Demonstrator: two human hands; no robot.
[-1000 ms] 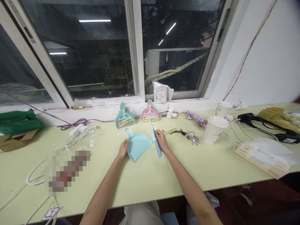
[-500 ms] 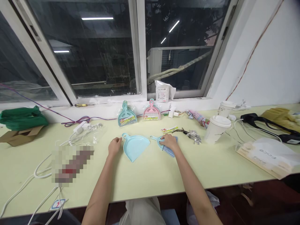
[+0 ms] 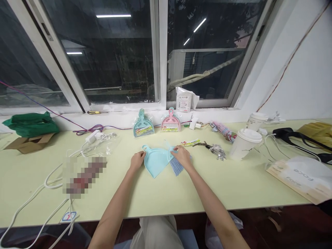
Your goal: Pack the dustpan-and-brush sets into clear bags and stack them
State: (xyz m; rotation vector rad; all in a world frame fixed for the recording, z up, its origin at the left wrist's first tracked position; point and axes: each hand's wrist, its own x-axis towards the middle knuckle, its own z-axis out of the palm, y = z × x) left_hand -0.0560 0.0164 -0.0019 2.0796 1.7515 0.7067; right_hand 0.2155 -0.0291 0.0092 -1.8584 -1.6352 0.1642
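A light-blue dustpan [image 3: 156,160] lies flat on the table, its ring handle toward the window. At its left rim, close to the handle, are the curled fingers of my left hand [image 3: 137,161], which seem to grip the edge. My right hand [image 3: 183,156] is closed on a small hand brush [image 3: 177,166] with a light-blue head and blue-grey bristles. The brush stands tilted beside the dustpan's right edge, bristles pointing down toward me. Part of the brush is hidden by my fingers.
Packaged dustpan sets, blue [image 3: 143,125] and pink [image 3: 170,121], lean at the sill. Keys [image 3: 218,151] and paper cups [image 3: 245,143] are to the right, near a tissue pack [image 3: 301,176]. White cables [image 3: 49,173] and a green bag [image 3: 31,124] lie left.
My right hand has brought the brush leftward to the dustpan's right side and turned it so the bristles point more toward me. My left hand has shifted slightly right, against the dustpan's rim.
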